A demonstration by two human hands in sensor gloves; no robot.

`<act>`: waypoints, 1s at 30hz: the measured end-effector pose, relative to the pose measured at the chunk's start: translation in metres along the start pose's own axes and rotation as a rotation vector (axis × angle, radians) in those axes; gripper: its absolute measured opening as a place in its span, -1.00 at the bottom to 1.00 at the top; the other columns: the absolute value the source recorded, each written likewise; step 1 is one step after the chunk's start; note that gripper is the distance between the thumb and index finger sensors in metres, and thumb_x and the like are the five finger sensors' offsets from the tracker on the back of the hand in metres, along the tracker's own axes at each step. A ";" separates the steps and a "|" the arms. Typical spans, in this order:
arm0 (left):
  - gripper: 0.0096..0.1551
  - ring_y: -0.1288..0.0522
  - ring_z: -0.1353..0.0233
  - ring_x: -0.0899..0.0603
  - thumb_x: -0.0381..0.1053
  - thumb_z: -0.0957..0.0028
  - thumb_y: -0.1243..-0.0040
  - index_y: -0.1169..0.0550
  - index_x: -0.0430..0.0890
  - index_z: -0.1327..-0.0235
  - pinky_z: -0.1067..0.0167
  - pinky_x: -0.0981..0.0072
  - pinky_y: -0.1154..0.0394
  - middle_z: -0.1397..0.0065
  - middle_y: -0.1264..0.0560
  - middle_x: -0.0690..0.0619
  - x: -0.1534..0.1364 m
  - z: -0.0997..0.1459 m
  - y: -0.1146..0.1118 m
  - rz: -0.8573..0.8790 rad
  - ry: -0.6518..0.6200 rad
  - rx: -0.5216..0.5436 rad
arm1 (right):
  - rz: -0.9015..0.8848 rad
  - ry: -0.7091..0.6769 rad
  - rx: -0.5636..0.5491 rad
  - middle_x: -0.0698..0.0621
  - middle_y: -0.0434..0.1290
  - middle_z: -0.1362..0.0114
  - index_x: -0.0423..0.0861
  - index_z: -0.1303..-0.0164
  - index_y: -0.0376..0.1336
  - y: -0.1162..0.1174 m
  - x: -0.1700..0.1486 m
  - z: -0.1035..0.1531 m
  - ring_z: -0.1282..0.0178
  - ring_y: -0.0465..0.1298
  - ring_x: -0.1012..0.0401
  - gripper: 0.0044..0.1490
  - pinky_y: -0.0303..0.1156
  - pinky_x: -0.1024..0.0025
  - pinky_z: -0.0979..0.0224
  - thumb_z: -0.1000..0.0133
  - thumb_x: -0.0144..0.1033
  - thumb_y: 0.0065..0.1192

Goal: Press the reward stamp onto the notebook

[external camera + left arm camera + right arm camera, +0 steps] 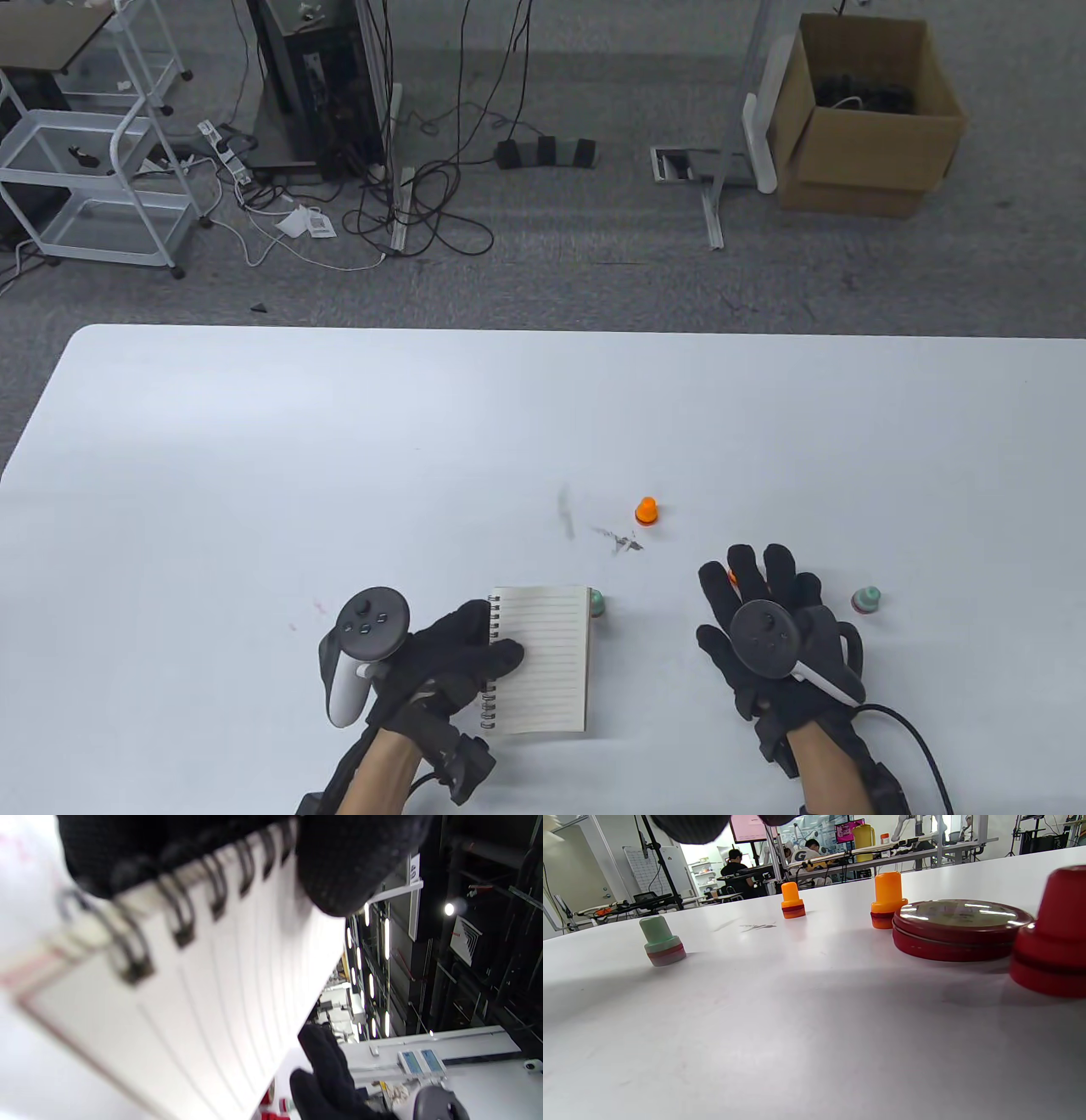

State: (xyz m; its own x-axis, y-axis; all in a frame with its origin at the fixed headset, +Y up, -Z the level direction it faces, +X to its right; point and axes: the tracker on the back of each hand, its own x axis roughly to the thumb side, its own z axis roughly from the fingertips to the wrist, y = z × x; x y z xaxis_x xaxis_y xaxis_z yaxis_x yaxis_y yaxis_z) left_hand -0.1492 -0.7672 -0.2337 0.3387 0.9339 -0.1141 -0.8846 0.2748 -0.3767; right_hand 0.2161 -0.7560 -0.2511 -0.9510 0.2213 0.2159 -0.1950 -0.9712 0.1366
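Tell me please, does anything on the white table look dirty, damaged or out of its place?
Yes. Dark grey smudges mark the white table, beside the far orange stamp; a fainter grey streak lies left of them. A pale pink stain shows near the left hand. They look like old ink. The spiral-bound lined notebook looks clean.

My right hand [768, 628] hides the tin [961, 927] and red stamp [1052, 938] from above; the notebook [182, 997] blurs close up.

The table view looks steeply down on the table [339, 424] from the person's side. The left wrist view sits tilted, close against the notebook [203, 993]. The right wrist view skims low, sharing the orange stamp [792, 901] with the table view.
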 end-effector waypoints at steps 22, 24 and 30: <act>-0.06 -0.67 0.12 -0.11 0.14 0.02 -0.46 -0.30 -0.21 -0.50 0.01 -0.01 -0.66 0.01 -0.66 0.01 -0.013 -0.021 -0.038 -0.776 0.269 0.165 | 0.007 -0.013 0.009 -0.15 -0.30 -0.76 -0.02 -0.66 -0.06 0.000 0.001 0.000 -0.62 -0.44 -0.31 -0.09 -0.35 -0.50 -0.52 -0.10 0.02 0.05; -0.01 -0.67 0.11 -0.12 0.15 0.01 -0.44 -0.25 -0.23 -0.54 0.01 -0.02 -0.65 0.00 -0.65 0.01 -0.014 -0.022 -0.040 -0.807 0.281 0.153 | 0.007 -0.012 0.009 -0.15 -0.30 -0.76 -0.02 -0.66 -0.06 0.000 0.001 0.000 -0.62 -0.43 -0.31 -0.09 -0.35 -0.50 -0.52 -0.11 0.02 0.05; 0.00 -0.66 0.10 -0.13 0.17 -0.01 -0.41 -0.22 -0.26 -0.54 0.01 -0.03 -0.64 -0.02 -0.64 0.01 -0.013 -0.028 -0.043 -0.842 0.293 0.138 | 0.019 -0.002 0.009 -0.16 -0.29 -0.76 -0.03 -0.66 -0.05 -0.001 0.001 0.001 -0.62 -0.42 -0.32 -0.09 -0.33 -0.50 -0.52 -0.11 0.02 0.05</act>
State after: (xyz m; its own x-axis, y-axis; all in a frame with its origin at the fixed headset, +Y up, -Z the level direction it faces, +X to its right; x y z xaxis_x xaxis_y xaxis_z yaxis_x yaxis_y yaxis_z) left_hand -0.1066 -0.7975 -0.2418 0.9434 0.3200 -0.0875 -0.3305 0.8843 -0.3298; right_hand 0.2154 -0.7552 -0.2504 -0.9539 0.2034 0.2204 -0.1753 -0.9744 0.1408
